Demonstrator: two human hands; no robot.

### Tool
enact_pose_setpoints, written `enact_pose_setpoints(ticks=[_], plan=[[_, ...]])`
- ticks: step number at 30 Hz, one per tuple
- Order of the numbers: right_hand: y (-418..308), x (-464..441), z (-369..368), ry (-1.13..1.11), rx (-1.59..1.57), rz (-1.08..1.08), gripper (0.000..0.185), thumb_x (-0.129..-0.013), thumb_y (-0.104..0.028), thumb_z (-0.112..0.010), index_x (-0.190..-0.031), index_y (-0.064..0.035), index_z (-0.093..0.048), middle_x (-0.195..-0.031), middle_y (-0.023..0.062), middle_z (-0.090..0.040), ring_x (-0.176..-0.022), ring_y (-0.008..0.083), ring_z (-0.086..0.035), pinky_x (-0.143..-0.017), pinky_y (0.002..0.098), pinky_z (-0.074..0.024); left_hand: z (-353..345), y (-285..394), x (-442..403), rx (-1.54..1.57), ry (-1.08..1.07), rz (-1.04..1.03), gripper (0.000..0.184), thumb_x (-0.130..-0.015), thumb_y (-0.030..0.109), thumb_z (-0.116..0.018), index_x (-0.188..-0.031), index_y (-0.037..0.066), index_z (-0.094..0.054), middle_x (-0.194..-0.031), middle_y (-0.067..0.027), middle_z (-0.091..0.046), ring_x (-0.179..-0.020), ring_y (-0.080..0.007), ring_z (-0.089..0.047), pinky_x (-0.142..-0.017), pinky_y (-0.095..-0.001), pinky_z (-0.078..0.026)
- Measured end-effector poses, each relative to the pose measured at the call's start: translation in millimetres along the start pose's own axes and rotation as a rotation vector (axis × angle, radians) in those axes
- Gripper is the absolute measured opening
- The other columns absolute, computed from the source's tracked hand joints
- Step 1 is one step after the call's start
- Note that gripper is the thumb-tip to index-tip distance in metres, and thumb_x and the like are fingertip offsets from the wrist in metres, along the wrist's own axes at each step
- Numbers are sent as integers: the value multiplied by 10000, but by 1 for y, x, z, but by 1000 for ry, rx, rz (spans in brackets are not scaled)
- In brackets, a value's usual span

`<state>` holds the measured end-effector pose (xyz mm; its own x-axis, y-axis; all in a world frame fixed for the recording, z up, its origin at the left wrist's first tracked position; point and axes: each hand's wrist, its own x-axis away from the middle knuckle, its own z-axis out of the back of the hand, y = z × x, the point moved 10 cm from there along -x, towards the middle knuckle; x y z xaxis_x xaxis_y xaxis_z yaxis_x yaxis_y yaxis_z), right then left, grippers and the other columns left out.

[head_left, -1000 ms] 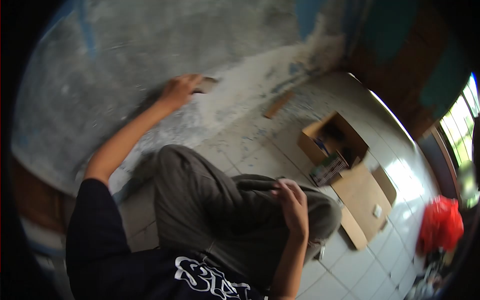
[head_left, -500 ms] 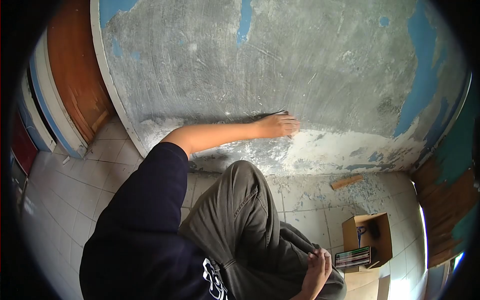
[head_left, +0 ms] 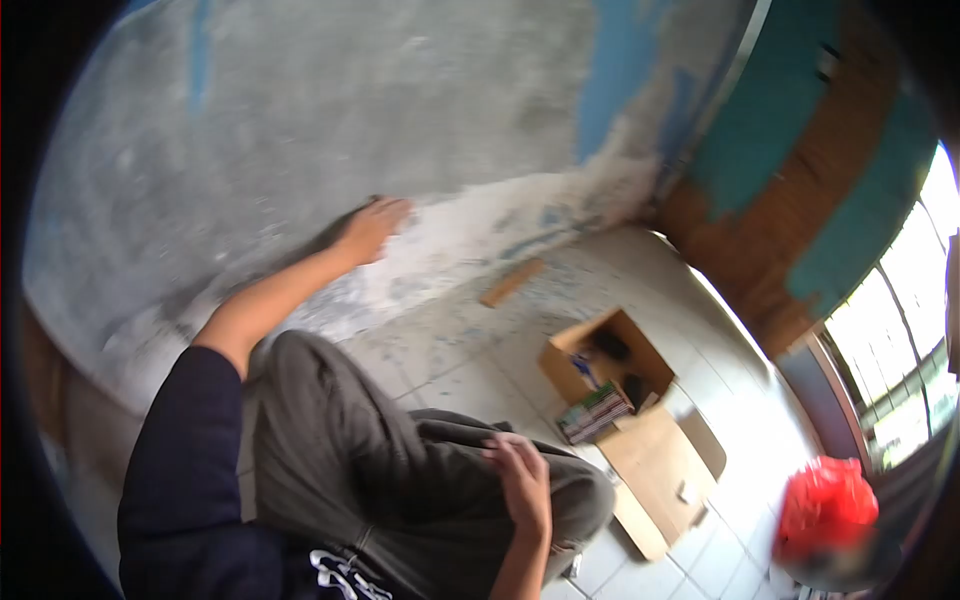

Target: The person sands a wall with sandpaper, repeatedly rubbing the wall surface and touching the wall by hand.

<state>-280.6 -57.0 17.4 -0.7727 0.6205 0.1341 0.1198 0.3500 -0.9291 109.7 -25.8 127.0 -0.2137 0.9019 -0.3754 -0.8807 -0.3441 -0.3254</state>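
Observation:
My left hand [head_left: 374,230] is pressed against the lower part of a scraped grey wall [head_left: 300,120], arm stretched out. Its fingers are closed over a thin dark piece [head_left: 374,199] that barely shows along the hand's upper edge; its kind is hidden. White patches [head_left: 470,210] spread over the wall just right of this hand. Over my bent leg in dark trousers [head_left: 340,430], my right hand [head_left: 520,474] rests with loosely bent fingers slightly apart and nothing visible in them.
A wooden strip [head_left: 512,282] lies among paint flakes on the tiled floor. An open cardboard box [head_left: 650,350] holds several items, including a striped pack [head_left: 597,411]. A red plastic bag [head_left: 826,500] stands at right, near a peeling green-and-brown door [head_left: 790,190].
My view has swung right and tilted, bringing the window and red bag into sight. My left hand stays at the wall. The right hand's fingers have loosened slightly over the leg.

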Motion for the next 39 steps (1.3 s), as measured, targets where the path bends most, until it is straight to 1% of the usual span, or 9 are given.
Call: enact_pose_setpoints(ticks=[3,11,19,23,26,28,32,38,39], plan=[[0,3,-2,-37,-47,24,181,-915,-119,-512,-1027,13,-565,-962,77,-607,-872,126,-585,-810,251,-472,-1,7,-1,-183,-66,2,937,-594,323,-728,-1360,5,-292,-1432,-93,-298,-1338,-189,-229,-1115,-346,-134],[-1,5,-4,-77,-9,18,190,-920,-140,-511,-1028,8,-562,-981,61,-598,-900,114,-573,-833,249,-464,-12,-14,52,-822,-159,131,808,-739,450,-555,-1373,19,-301,-1492,-59,-156,-1380,-202,-75,-1131,-380,3],[3,-1,-3,-106,3,5,199,-924,-134,-502,-1037,20,-556,-982,68,-598,-914,119,-573,-849,253,-461,-9,-10,6,-613,-246,156,895,-709,562,-563,-1382,41,-286,-1502,-56,-117,-1382,-198,-50,-1129,-381,18],[4,1,1,-87,-22,20,195,-925,-117,-496,-1053,20,-549,-985,75,-596,-916,126,-575,-852,258,-462,2,6,-22,-645,-159,141,980,-681,599,-576,-1402,39,-220,-1498,-55,-129,-1379,-198,-62,-1129,-382,12],[2,2,-1,-85,-17,16,201,-926,-118,-496,-1064,20,-543,-988,78,-595,-920,129,-575,-858,260,-459,-4,-4,-13,-520,-105,116,965,-666,529,-629,-1393,28,-240,-1488,-60,-171,-1370,-207,-117,-1130,-369,-34],[2,3,-2,-77,-11,3,206,-926,-121,-496,-1069,20,-539,-990,79,-594,-924,130,-574,-862,262,-456,-13,-26,12,-84,66,86,958,-634,434,-683,-1384,18,-255,-1471,-55,-226,-1351,-192,-188,-1125,-350,-90],[-3,5,-6,-106,27,35,212,-924,-131,-504,-1066,22,-540,-993,76,-593,-935,128,-568,-867,261,-445,27,-19,70,-173,68,55,946,-615,387,-703,-1381,35,-274,-1459,-39,-258,-1332,-141,-231,-1121,-339,-116],[-3,3,-10,-132,40,23,206,-922,-137,-511,-1055,16,-545,-984,60,-592,-934,122,-565,-860,253,-441,17,-20,69,-415,-60,64,1002,-660,571,-621,-1411,52,-209,-1492,-32,-158,-1372,-155,-111,-1131,-397,-16],[-1,1,-12,-141,42,13,204,-922,-139,-512,-1052,14,-547,-978,56,-592,-931,119,-565,-859,250,-441,9,-20,61,-553,-168,49,1026,-662,626,-579,-1417,54,-185,-1497,-29,-139,-1377,-163,-82,-1127,-414,5]])
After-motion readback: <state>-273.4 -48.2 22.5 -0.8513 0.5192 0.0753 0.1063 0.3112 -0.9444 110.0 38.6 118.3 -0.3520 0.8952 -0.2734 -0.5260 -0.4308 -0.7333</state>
